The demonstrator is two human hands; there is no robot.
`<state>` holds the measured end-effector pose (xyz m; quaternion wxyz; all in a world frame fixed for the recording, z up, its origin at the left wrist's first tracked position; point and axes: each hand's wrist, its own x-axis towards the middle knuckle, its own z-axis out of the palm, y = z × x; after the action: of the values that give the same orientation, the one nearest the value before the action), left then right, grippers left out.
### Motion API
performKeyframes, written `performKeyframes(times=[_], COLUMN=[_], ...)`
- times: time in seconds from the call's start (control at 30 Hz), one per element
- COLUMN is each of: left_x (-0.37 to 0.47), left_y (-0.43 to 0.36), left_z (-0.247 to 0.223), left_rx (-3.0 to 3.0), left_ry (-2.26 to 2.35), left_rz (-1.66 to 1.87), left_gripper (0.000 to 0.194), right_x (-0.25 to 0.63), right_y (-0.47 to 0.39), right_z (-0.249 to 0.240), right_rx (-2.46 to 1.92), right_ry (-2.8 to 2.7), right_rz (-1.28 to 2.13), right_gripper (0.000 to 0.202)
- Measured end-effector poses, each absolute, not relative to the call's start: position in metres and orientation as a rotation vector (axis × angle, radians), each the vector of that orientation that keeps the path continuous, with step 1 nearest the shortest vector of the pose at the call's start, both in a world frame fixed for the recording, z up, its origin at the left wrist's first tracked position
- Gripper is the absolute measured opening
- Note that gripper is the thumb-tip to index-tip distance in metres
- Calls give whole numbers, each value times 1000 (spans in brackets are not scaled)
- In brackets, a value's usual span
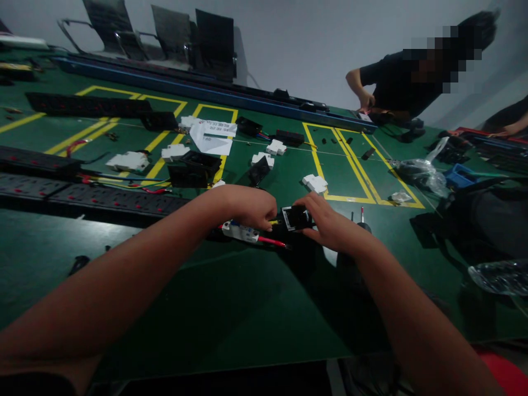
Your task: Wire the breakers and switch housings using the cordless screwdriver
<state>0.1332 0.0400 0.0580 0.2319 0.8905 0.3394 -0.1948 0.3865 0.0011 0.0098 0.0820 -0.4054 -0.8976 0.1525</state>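
Note:
My right hand (325,220) grips a small black rectangular housing (297,218) with a white-marked face, its thumb below and fingers on top. Just left of it, my left hand (252,208) is closed, pinching a short yellow wire (273,222) that points toward the housing. Under that hand lies a white circuit breaker (240,232), and a red wire (272,241) runs from its right end. A long black socket strip (111,197) stretches leftward, partly hidden behind my left forearm. The inner fingers of the left hand are out of sight.
White breakers (128,161), black end housings (193,169) and a cut paper sheet (212,137) lie on the green table (214,319). A long blue-black rail (206,91) spans the back. Across the table, a person (396,82) works. Plastic bags (424,170) lie right.

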Motion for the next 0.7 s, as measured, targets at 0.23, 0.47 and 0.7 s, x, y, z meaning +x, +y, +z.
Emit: performKeyframes(times=[0.23,0.47,0.7], left_x=[135,135,129], left_y=[32,29,25], left_z=[59,52,36], left_rx=[2487,2545,2554], left_ry=[1008,1058,1181], left_rz=[-527,-455,-242], left_gripper=[19,26,30], right_x=[386,383,377], right_y=[3,1,-2], right_z=[10,12,16], right_rx=[-1226,-1201,-1196], right_ry=[-2702,-2686,-2656], right_rz=[462,420,313], right_gripper=[52,47,51])
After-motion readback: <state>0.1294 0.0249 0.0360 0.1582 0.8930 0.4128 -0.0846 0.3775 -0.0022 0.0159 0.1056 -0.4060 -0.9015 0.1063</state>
